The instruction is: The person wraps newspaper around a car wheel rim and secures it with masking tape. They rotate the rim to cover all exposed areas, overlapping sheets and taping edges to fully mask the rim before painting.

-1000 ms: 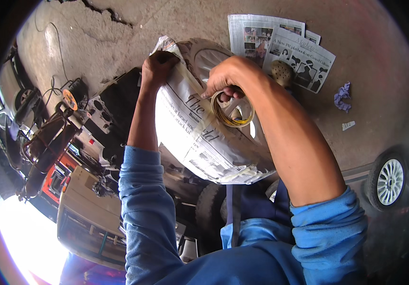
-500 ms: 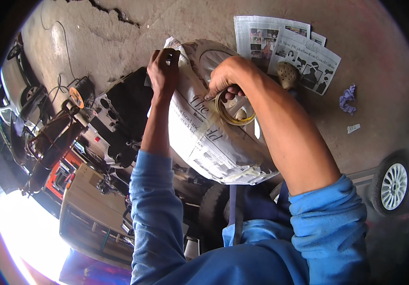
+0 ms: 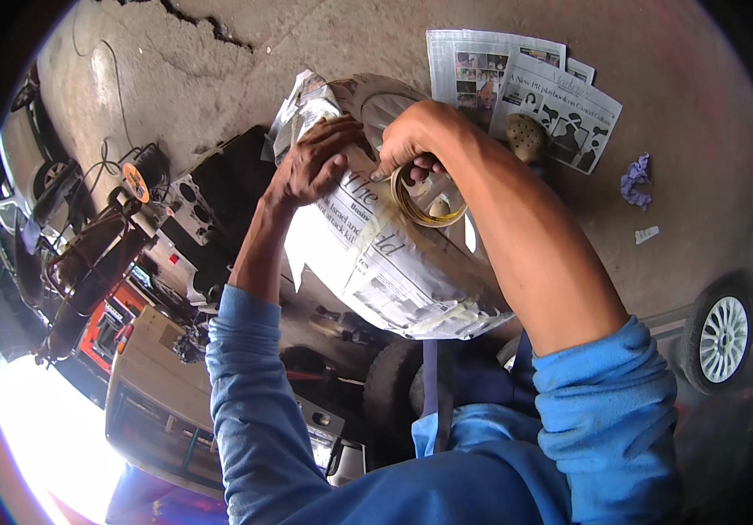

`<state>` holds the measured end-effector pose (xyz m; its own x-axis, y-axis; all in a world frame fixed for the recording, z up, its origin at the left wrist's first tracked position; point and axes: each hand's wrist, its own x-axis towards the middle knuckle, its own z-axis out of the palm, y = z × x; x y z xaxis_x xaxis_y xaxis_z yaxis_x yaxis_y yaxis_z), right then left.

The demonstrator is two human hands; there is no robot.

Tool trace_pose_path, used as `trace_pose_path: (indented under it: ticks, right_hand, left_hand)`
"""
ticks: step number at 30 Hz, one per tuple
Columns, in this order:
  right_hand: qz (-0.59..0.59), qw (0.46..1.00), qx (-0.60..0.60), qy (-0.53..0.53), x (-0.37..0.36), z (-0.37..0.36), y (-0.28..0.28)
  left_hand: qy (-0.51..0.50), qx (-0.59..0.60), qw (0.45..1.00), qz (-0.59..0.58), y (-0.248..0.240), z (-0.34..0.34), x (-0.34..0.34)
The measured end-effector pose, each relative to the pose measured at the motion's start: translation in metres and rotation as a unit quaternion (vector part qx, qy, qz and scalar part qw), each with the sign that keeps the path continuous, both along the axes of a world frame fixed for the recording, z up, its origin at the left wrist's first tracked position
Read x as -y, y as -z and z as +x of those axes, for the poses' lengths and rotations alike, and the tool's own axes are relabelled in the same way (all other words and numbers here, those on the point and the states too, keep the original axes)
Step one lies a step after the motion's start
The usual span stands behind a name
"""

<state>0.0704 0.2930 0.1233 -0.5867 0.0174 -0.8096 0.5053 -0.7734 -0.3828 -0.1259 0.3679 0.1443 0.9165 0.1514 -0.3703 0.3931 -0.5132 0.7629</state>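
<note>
In front of me is a wheel (image 3: pixel 380 107), its tyre wrapped in newspaper (image 3: pixel 341 234) held by strips of masking tape. My left hand (image 3: pixel 318 164) lies on the newspaper at the tyre's upper left, fingers stretched out and pressing the paper. A loose flap of sheet sticks out beyond that hand. My right hand (image 3: pixel 413 144) is closed on a roll of masking tape (image 3: pixel 433 220), which hangs over the spokes. Its thumb and finger meet the edge of the paper close to my left fingers. Part of the rim is hidden behind my right hand and forearm.
Newspaper sheets (image 3: pixel 462 66) lie on the floor at the far right, beside a perforated shoe (image 3: pixel 527 137). Crumpled purple paper (image 3: pixel 636 182) and a white scrap (image 3: pixel 647 234) lie further right. A car wheel (image 3: pixel 721 343) stands right; a dark engine part (image 3: pixel 228 184) and orange reel (image 3: pixel 136 182) sit left.
My left hand has come down and right from the paper's upper edge, going from a pinch to flat fingers on the paper. The right hand with the tape roll has barely shifted.
</note>
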Motion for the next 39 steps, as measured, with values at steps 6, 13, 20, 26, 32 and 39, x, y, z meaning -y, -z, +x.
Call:
trace_pose_path:
  ticks: [6,13,20,26,32,39]
  right_hand:
    - [0.001,1.000,-0.006,-0.011,0.000,-0.005,-0.002]
    - [0.002,1.000,0.015,0.000,0.003,0.001,-0.006]
    - [0.017,0.998,0.027,0.061,0.014,0.007,-0.007]
    - [0.053,0.955,0.012,0.291,0.064,0.042,-0.023]
    - [0.042,0.926,0.019,0.374,0.094,0.056,-0.041]
    - [0.140,0.969,-0.037,0.198,0.107,0.044,-0.042]
  left_hand:
    - [-0.024,-0.040,0.999,0.024,0.010,-0.010,-0.010]
    - [0.039,-0.051,0.989,0.130,-0.028,0.001,0.014]
    - [0.020,-0.036,0.997,0.061,-0.040,0.000,0.046]
    - [0.033,-0.035,0.994,0.096,-0.036,-0.002,0.047]
    - [0.042,-0.035,0.993,0.105,-0.036,0.000,0.048]
    - [0.108,-0.073,0.978,0.160,-0.045,0.005,0.049]
